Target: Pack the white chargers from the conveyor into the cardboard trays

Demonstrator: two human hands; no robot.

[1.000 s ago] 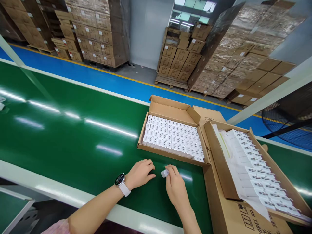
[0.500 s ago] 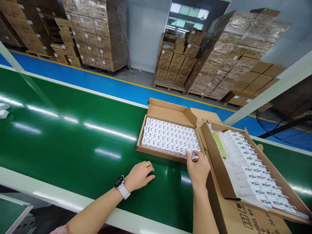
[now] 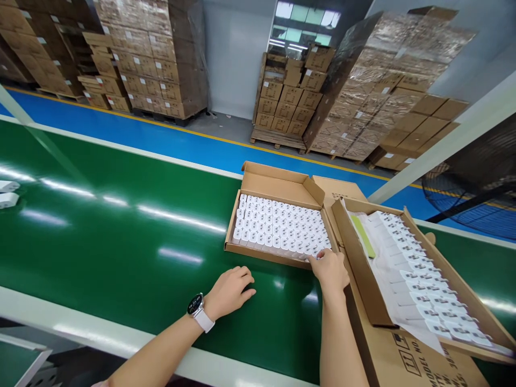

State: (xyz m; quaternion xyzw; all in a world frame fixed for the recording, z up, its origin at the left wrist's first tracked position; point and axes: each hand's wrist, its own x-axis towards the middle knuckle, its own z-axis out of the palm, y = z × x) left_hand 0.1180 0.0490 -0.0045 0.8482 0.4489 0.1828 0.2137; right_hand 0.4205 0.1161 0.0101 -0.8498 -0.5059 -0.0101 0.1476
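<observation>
Rows of small white plastic pieces (image 3: 274, 223) with printed marks on their ends fill a shallow open carton (image 3: 270, 257) on the green belt. At the carton's near right corner my right hand (image 3: 331, 271) has its fingertips pinched on one white piece, which the fingers mostly cover. My left hand (image 3: 231, 290), with a watch on its wrist, rests over the belt in front of the carton. Its fingers are loosely curved, the thumb apart, and nothing is in it.
To the right, a second open carton (image 3: 373, 301) holds white pieces with metal prongs, a white liner and a yellow-green strip (image 3: 363, 236). It sits on a larger printed box (image 3: 387, 360). White parts (image 3: 8, 200) lie at the belt's far left. A fan (image 3: 471, 199) stands at the right.
My right hand's fingers have drawn closer together at the carton corner, covering the white piece more. My left hand has stayed in place. The view has shifted slightly.
</observation>
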